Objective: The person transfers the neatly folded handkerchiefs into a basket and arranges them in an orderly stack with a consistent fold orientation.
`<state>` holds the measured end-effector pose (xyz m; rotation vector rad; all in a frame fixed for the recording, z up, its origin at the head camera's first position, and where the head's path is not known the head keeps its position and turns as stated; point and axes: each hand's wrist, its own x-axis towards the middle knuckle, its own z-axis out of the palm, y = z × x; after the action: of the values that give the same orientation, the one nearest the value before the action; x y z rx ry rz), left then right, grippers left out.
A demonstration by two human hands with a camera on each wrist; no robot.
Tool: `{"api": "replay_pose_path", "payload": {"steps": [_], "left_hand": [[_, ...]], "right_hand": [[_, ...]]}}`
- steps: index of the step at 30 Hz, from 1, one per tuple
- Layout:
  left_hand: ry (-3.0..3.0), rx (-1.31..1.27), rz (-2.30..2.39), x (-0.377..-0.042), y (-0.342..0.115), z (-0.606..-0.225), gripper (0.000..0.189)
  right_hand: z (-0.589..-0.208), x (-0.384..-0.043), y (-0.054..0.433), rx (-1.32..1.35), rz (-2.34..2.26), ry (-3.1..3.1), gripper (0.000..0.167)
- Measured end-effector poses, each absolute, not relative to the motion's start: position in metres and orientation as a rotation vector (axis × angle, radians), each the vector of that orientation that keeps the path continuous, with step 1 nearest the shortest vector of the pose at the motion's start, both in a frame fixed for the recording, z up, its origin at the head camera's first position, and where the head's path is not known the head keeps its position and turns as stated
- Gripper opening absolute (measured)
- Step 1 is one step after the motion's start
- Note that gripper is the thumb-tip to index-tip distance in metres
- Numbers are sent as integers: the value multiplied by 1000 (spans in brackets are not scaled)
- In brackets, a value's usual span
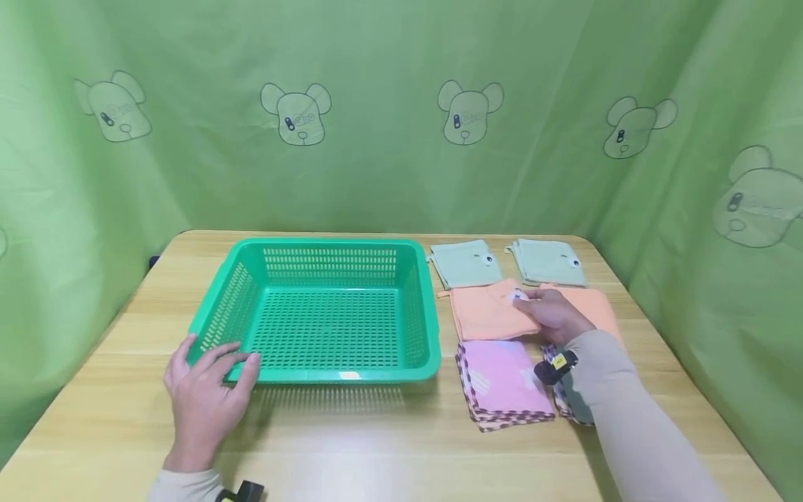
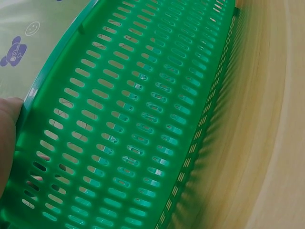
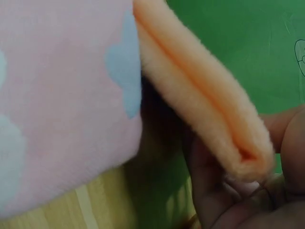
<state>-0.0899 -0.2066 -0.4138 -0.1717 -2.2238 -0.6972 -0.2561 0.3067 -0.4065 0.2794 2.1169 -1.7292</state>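
My right hand pinches the right edge of a folded orange towel with a round white patch. In the right wrist view, the towel's thick folded edge sits between thumb and fingers. Just in front lies a folded pink towel with a checked border, seen close up in the right wrist view. At the near left corner of a green plastic basket, my left hand grips the rim. Its thumb is beside the rim in the left wrist view, and fingers show through the slots. Nothing lies in the basket.
Two folded pale green towels, one left and one right, lie at the back. A second orange towel and a checked-edged dark towel are partly hidden by my right arm. Green curtains surround the wooden table.
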Motion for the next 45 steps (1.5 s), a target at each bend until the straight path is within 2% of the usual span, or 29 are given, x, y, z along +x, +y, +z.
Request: {"api": "replay_pose_path", "payload": {"steps": [27,45], "left_hand": [[-2241,-159,-722,-91,-205,-414,31],[-2250,-145,-729,-87,-206,-411,32]], "right_hand": [[-386,-254,300,365,-1896,2079,64],[-370,-254,292,257,-1928,2126,57]]}}
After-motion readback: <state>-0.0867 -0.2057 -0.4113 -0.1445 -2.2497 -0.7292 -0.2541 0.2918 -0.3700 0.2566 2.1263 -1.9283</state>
